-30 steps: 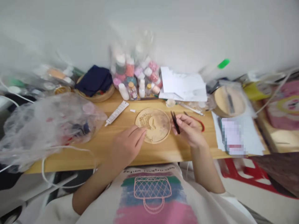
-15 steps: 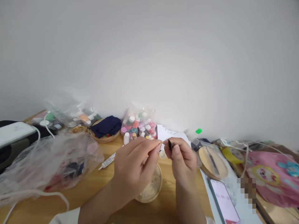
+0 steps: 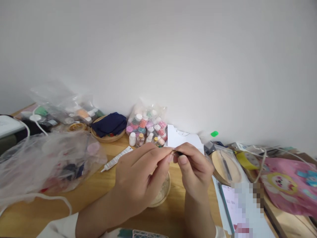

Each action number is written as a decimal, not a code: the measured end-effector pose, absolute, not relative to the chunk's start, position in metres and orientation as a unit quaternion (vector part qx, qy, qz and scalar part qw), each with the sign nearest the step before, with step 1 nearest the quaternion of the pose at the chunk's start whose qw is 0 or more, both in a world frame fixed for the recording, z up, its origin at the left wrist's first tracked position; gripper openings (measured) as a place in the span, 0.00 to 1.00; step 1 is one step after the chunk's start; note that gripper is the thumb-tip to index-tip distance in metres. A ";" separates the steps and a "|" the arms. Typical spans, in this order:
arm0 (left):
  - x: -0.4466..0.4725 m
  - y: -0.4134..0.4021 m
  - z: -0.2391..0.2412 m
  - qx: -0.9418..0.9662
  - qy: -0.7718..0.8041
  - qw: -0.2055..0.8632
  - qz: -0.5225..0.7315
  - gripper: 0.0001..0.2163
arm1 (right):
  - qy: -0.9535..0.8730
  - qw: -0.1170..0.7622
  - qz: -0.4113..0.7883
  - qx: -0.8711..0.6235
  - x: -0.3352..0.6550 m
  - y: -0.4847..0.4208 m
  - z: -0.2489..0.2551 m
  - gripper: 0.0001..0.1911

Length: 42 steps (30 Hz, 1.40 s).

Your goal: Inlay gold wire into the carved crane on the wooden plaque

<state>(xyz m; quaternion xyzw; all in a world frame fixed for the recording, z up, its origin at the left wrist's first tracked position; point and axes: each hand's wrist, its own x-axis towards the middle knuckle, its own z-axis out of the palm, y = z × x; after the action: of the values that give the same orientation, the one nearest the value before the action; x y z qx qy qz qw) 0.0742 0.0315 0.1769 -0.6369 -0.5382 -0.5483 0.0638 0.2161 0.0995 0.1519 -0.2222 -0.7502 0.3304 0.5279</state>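
Observation:
My left hand [image 3: 141, 178] is closed in a pinch, thumb against index finger. What lies between those fingertips is too small to name. Close beside it, my right hand [image 3: 195, 168] is closed on a small, thin black piece [image 3: 178, 153], mostly hidden by the fingers. The fingertips of both hands nearly meet around it. Below them, partly covered by my left hand, a round wooden-rimmed disc [image 3: 163, 193] lies on the wooden table [image 3: 99, 201]. A white tube [image 3: 117, 158] with a nozzle rests to the left of the hands.
Behind stand small bottles [image 3: 140, 140] and a clear bag of colourful jars [image 3: 148, 120]. Dark blue cloth [image 3: 110, 124] lies on a round wooden hoop. A plastic bag [image 3: 49, 162] spreads at left. On the right are a phone [image 3: 229, 203], a wooden oval [image 3: 221, 165] and a pink pouch [image 3: 289, 185].
My right hand has come closer to the left, and the black piece has turned from upright to nearly flat. The view has shifted slightly; a patterned item now shows at the bottom edge.

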 end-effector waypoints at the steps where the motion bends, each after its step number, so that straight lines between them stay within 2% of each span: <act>1: 0.074 0.032 0.177 -0.640 -0.538 0.066 -0.545 0.06 | -0.754 0.527 0.325 -0.220 0.216 0.100 0.153 0.10; 17: 0.072 0.034 0.175 -0.670 -0.539 0.034 -0.510 0.06 | -0.710 0.524 0.407 -0.235 0.215 0.107 0.148 0.05; 24: 0.069 0.034 0.175 -0.690 -0.528 0.048 -0.493 0.07 | -0.665 0.507 0.505 -0.213 0.216 0.110 0.142 0.06; 30: 0.067 0.038 0.174 -0.699 -0.514 0.079 -0.491 0.08 | -0.624 0.446 0.605 -0.215 0.217 0.114 0.147 0.10; 34: 0.065 0.040 0.175 -0.698 -0.513 0.045 -0.498 0.07 | -0.615 0.429 0.632 -0.196 0.217 0.116 0.150 0.10; 42: 0.067 0.034 0.181 -0.677 -0.515 -0.028 -0.525 0.06 | -0.598 0.457 0.640 -0.158 0.217 0.118 0.150 0.08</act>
<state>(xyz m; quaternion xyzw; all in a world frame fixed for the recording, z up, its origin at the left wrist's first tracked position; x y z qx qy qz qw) 0.0675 0.0336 0.1805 -0.6770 -0.5154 -0.5247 -0.0278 0.2170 0.1176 0.1501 -0.1582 -0.5976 0.6398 0.4565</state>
